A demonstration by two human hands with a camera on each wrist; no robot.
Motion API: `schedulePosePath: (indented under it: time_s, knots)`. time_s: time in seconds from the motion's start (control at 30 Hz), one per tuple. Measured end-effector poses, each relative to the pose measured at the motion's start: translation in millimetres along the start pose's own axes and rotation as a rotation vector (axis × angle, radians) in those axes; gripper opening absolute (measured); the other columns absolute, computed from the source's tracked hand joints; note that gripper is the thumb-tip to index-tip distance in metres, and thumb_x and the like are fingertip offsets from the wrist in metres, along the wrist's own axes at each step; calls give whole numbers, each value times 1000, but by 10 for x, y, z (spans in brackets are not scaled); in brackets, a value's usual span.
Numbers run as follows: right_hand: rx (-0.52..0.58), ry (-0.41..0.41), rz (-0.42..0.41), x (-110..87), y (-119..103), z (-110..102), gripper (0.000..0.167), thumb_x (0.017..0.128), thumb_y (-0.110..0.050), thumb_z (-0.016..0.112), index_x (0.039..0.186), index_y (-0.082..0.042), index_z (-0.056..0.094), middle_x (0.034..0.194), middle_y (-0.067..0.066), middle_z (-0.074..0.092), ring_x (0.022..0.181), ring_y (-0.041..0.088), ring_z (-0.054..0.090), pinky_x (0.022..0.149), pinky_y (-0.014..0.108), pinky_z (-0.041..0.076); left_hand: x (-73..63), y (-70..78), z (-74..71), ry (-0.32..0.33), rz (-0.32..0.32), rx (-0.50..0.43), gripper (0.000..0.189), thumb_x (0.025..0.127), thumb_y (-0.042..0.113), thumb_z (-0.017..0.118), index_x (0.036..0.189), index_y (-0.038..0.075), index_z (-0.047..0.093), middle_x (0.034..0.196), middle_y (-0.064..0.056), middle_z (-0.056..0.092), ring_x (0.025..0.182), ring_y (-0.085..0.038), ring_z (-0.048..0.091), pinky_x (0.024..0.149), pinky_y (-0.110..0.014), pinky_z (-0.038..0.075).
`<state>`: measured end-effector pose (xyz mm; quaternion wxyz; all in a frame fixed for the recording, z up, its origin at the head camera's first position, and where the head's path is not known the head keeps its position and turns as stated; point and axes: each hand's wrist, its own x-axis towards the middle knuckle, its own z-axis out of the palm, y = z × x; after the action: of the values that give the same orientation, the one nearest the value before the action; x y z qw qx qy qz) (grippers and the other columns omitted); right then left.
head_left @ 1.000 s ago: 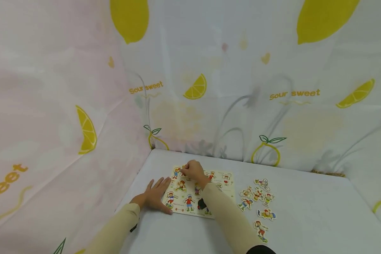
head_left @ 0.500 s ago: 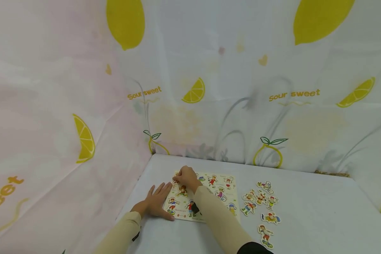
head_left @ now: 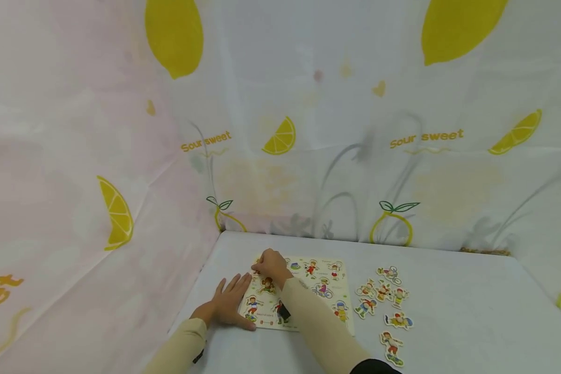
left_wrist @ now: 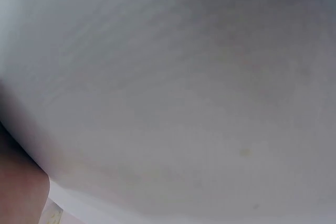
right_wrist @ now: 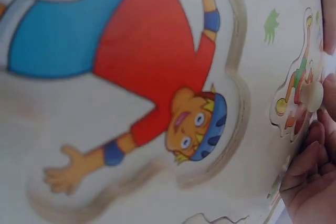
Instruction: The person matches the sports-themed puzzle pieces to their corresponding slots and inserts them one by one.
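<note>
A flat cream puzzle board (head_left: pixel 343 291) with child figures lies on the table in the head view. My left hand (head_left: pixel 228 302) rests spread along its left edge, thumb near the lower left corner. Over the upper left corner, my right hand (head_left: pixel 272 266) has its fingers curled down. In the right wrist view, its fingertips pinch the end of a small figure puzzle piece (right_wrist: pixel 298 80), partly hidden by them. Nearer that camera, a large figure in red and blue (right_wrist: pixel 152 35) lies within a cut recess. The left wrist view shows mostly blurred white surface.
Several loose puzzle pieces lie right of the board, among them a skateboarder piece (head_left: pixel 392 348) nearest the front and a cyclist piece (head_left: pixel 389 275) farthest back. The white table (head_left: pixel 467 306) meets lemon-printed cloth walls (head_left: pixel 327 182) at the back and left.
My right hand has moved left along the board's top row to its corner, uncovering figures to the right. The left hand stays by the edge. The head view has shifted slightly.
</note>
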<state>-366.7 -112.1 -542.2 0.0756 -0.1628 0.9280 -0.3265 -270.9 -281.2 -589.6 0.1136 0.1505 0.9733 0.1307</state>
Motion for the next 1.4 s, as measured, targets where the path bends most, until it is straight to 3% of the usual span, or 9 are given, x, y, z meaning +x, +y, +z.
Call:
schedulePosePath:
  time_s: [0.13, 0.2, 0.27, 0.37, 0.47, 0.67, 0.8, 1.07, 1.4]
  knots:
    - [12, -33, -23, -5, 6, -38, 35, 87, -31, 77, 62, -10, 64, 55, -1, 57, 44, 11, 45, 42, 24, 37, 22, 18, -10, -4, -19, 3, 144, 54, 88, 69, 160, 13, 7, 168, -5, 7, 155, -32, 3, 119, -63, -4]
    - [-9, -52, -53, -6, -7, -66, 31, 88, -33, 76, 79, -4, 68, 68, 3, 64, 54, 14, 52, 49, 26, 43, 30, 17, -28, 4, -24, 5, 143, 54, 87, 70, 160, 12, 9, 168, -5, 8, 155, -32, 4, 119, -63, -4]
    - [-36, -73, -85, -28, -28, -107, 40, 90, -36, 73, 104, 0, 67, 88, 7, 68, 72, 18, 61, 63, 29, 52, 33, 9, -45, 13, -23, 7, 143, 54, 86, 71, 160, 11, 10, 168, -6, 10, 155, -33, 5, 119, -63, -3]
    - [-64, -112, -131, -113, -63, -195, 66, 93, -44, 66, 141, -2, 48, 126, 16, 61, 111, 28, 62, 90, 40, 54, 16, 8, -78, 6, -19, 1, 143, 55, 85, 72, 159, 9, 12, 168, -7, 9, 154, -34, 4, 119, -64, -4]
    - [-141, -101, -213, -217, -80, -311, 81, 94, -52, 60, 156, -13, 27, 153, 19, 39, 134, 37, 49, 106, 51, 46, -14, 18, -141, -24, -24, 2, 143, 56, 84, 72, 159, 8, 10, 168, -8, 8, 154, -35, 3, 118, -64, -5]
    - [-430, 60, -361, -382, 41, -585, 89, 92, -64, 55, 160, -26, 11, 166, 17, 7, 144, 37, 35, 116, 57, 30, -77, 62, -290, -50, -30, -22, 142, 57, 81, 75, 159, 6, 10, 167, -14, 11, 153, -39, 5, 117, -67, -5]
    - [-487, 81, -373, -480, 259, -737, 92, 91, -69, 51, 160, -30, 4, 167, 16, -7, 149, 36, 26, 120, 59, 20, -72, 19, -233, -83, -46, -19, 145, 55, 85, 72, 160, 9, 6, 168, -12, 6, 154, -37, 1, 118, -65, -8]
    - [-608, 182, -409, -586, 767, -1031, 90, 90, -71, 50, 160, -29, 12, 167, 18, -1, 150, 40, 20, 118, 65, 18, -42, -57, -70, -85, -50, -54, 145, 54, 82, 75, 159, 8, 9, 168, -12, 6, 154, -38, 0, 117, -65, -8]
    - [-633, 224, -337, -844, 1260, -1382, 87, 90, -69, 51, 159, -27, 19, 166, 19, 2, 150, 41, 19, 117, 69, 8, 35, 32, -62, -66, -50, -49, 144, 55, 83, 74, 160, 10, 8, 168, -10, 6, 154, -36, 0, 118, -64, -7]
